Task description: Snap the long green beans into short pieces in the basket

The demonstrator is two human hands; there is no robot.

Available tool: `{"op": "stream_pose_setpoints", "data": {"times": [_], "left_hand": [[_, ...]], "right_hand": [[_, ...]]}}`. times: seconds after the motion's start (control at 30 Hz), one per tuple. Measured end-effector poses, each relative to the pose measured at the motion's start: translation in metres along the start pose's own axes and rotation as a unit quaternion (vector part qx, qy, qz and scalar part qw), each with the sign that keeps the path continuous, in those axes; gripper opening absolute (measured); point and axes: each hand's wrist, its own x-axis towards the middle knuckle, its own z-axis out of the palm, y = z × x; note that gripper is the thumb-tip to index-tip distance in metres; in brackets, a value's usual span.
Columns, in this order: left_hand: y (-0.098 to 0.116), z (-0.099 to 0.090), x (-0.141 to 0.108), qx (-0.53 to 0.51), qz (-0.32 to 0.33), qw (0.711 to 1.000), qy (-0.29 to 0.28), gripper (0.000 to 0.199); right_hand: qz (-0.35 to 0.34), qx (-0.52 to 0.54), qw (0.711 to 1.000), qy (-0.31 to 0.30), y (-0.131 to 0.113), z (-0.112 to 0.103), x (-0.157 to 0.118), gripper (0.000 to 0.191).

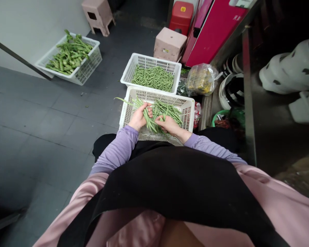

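My left hand (141,116) is closed round a bunch of long green beans (149,122), whose ends stick out on both sides of the fist. Beside it, my right hand (168,124) has its thumb and fingers pinched together at the tips of the bunch; it seems to grip a bean end there. Both hands are over a white slotted plastic basket (189,115) close to my lap. More long green beans (167,110) lie in that basket, partly hidden by my hands. Just behind stands a second white basket (126,73) with many short bean pieces (153,77).
A third white basket (89,70) with green stalks stands on the floor at far left. Pink stools (170,43), a red stool (181,17) and a magenta cabinet (213,34) are behind. At right are a plastic bag (202,79), buckets (231,91) and a metal shelf (248,96).
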Motion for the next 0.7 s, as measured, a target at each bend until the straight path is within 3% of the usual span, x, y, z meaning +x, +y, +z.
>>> {"op": "stream_pose_setpoints", "data": {"times": [0.17,0.23,0.37,0.47,0.57,0.7], "left_hand": [[0.002,0.003,-0.006,-0.032,0.001,0.999,-0.025,0.015],[0.003,0.002,-0.006,-0.03,0.001,0.999,-0.025,0.014],[0.005,-0.003,-0.003,0.024,-0.002,1.0,-0.008,0.015],[0.005,-0.007,-0.001,0.092,-0.004,0.995,0.032,0.016],[0.006,-0.01,-0.002,0.131,0.007,0.991,0.038,0.019],[0.008,-0.012,-0.003,0.145,0.07,0.987,0.015,0.023]], "right_hand": [[0.117,0.068,0.977,-0.166,-0.002,-0.006,0.0,0.036],[0.137,0.074,0.967,-0.204,-0.001,-0.008,-0.001,0.036],[0.134,0.11,0.969,-0.177,0.001,-0.018,0.001,0.039],[0.133,0.142,0.969,-0.15,0.001,-0.029,0.003,0.031],[0.166,0.155,0.96,-0.167,0.001,-0.039,0.002,0.026],[0.21,0.165,0.944,-0.192,0.004,-0.05,-0.001,0.029]]}}
